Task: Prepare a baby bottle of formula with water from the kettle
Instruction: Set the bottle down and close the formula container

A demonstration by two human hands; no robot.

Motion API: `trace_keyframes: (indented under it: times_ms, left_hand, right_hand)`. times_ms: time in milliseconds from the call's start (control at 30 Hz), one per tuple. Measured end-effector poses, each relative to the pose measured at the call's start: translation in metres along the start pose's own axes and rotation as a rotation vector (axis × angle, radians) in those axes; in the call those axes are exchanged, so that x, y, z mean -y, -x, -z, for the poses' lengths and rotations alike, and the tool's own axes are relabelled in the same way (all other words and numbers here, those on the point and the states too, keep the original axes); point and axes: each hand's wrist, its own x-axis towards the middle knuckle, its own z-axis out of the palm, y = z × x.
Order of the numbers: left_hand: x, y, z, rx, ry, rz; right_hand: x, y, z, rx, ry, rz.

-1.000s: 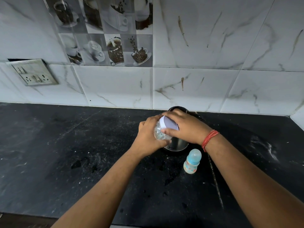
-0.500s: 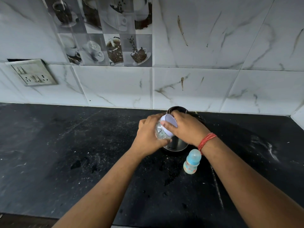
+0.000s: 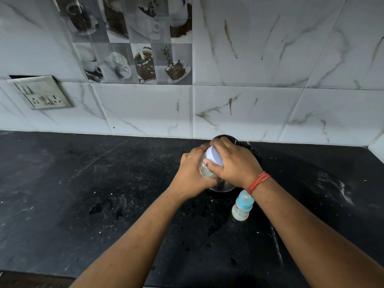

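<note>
Baby bottle (image 3: 242,207): is standing upright on the black counter (image 3: 83,194), capped in pale blue, just beside the right wrist and in front of the kettle (image 3: 223,187); no hand is touching it.
Jar (image 3: 204,170): a clear container with a white lid (image 3: 215,155) is being held tilted above the counter, in front of the kettle; its contents cannot be made out, though it is probably the formula.
Left hand (image 3: 190,173): is gripping the jar's clear body, fingers curled round it from the left.
Right hand (image 3: 232,163): is lying over the white lid, fingers and thumb wrapped round its rim; a red thread band (image 3: 258,181) is sitting on that wrist.
Kettle: is mostly hidden behind both hands; only its dark top edge and steel base are showing, near the tiled wall (image 3: 270,80).
Step in hand: judging by the grip, the lid is being twisted, one hand bracing and one turning; whether on or off cannot be told.
Next move: is likely calling for the jar to be freed or set down, and the bottle's cap dealt with before powder or water goes in.
Care: the bottle is standing close under the right forearm, so a sweep of that arm could be tipping it.
</note>
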Motion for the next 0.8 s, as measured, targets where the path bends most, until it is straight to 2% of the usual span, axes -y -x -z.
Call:
trace_keyframes:
  times_ms: [100,200,367,500,633,800]
  left_hand:
    - [0.002,0.000,-0.004,-0.043,-0.048,-0.042]
    - [0.010,-0.001,-0.008,-0.065,-0.055,-0.008]
    - [0.028,0.002,-0.017,-0.169,-0.148,0.001]
    - [0.043,0.013,-0.019,-0.127,0.122,0.143]
    - [0.066,0.025,-0.025,-0.069,0.141,0.206]
    - [0.090,0.038,-0.032,-0.012,0.126,0.318]
  right_hand:
    - [0.002,0.002,-0.007,-0.046,0.017,-0.048]
    - [0.008,0.000,-0.010,-0.060,0.027,-0.131]
    - [0.025,-0.010,-0.021,0.020,-0.102,-0.363]
    - [0.028,-0.006,-0.033,0.120,-0.230,-0.366]
    - [0.021,0.002,-0.053,0.173,-0.471,-0.448]
    - [0.017,0.017,-0.085,0.211,-0.633,-0.580]
